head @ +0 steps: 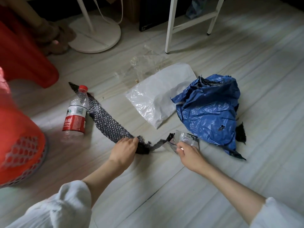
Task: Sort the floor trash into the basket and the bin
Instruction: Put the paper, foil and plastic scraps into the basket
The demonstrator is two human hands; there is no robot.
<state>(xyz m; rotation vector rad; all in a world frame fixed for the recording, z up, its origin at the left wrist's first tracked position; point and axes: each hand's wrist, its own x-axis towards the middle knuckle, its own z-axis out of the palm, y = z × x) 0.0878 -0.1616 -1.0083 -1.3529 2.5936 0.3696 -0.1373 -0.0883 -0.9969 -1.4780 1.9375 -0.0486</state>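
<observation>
A long strip of dark bubble wrap (105, 117) lies across the pale floor, and my left hand (124, 149) grips its near end. My right hand (189, 151) pinches a small clear and silver plastic wrapper (182, 139) just beside that end. An empty plastic bottle (76, 112) with a red cap and red label lies on its side to the left. A white plastic mailer bag (158, 94) lies flat in the middle. A crumpled blue plastic bag (209, 109) sits to the right. Clear film (144, 65) lies farther back. A red mesh basket (19, 145) stands at the left edge.
A red plastic stool (24, 51) stands at the back left, above the basket. A white round fan base (97, 35) and white furniture legs (170, 25) stand at the back. Brown slippers (54, 38) lie near the stool. Bare floor stretches in front of me.
</observation>
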